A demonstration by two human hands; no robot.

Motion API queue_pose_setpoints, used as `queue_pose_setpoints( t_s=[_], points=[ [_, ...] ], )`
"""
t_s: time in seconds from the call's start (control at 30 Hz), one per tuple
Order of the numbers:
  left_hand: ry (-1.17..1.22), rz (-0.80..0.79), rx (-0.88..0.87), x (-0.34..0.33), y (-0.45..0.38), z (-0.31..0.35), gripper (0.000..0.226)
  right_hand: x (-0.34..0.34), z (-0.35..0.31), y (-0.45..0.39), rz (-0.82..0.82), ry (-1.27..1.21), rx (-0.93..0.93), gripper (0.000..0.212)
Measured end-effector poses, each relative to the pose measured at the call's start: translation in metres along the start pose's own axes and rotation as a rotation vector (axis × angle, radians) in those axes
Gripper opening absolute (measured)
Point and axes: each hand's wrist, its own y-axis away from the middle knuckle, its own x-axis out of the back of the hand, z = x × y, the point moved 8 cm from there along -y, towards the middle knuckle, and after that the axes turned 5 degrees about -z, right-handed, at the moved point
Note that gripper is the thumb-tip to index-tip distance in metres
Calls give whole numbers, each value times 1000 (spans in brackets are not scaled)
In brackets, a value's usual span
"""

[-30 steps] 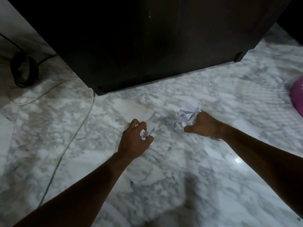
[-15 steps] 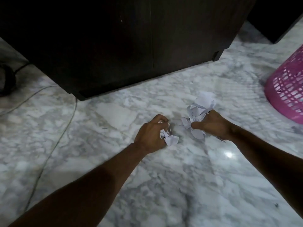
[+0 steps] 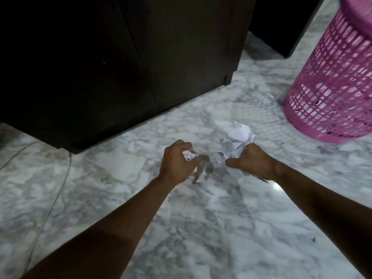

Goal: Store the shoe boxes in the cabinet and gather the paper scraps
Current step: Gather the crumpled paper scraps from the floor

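My left hand is curled round small white paper scraps, with a bit hanging below the fist. My right hand grips a larger crumpled wad of white paper that sticks out above and left of the fingers. Both hands hover close together over the marble floor, in front of the dark cabinet, whose doors look closed. No shoe boxes are in view.
A pink perforated plastic basket stands on the floor at the upper right. A thin cable runs along the floor on the left, from the cabinet's corner toward me.
Both hands lifted off the floor and came closer together, each keeping its paper. The view swung right, bringing the pink basket well into frame.
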Motion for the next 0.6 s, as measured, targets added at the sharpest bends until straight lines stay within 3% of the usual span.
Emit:
queue_pose_setpoints(
  t_s=[0.13,0.23,0.3,0.4,0.53,0.6],
  points=[
    [34,55,-61,9,-33,57,21,31,-15,24,84,-71,41,31],
    [22,66,-122,11,-54,97,26,53,-23,42,150,-166,100,22],
    [16,31,-122,6,-58,109,29,62,-21,52,195,-226,125,27],
    [2,-38,-91,-8,-42,104,35,68,-7,63,217,-231,103,27],
    [-24,-24,-164,-19,-1,84,49,68,7,71,190,-152,65,28],
    [-84,-18,-110,-30,12,65,46,63,10,70,171,-162,40,32]
  ],
)
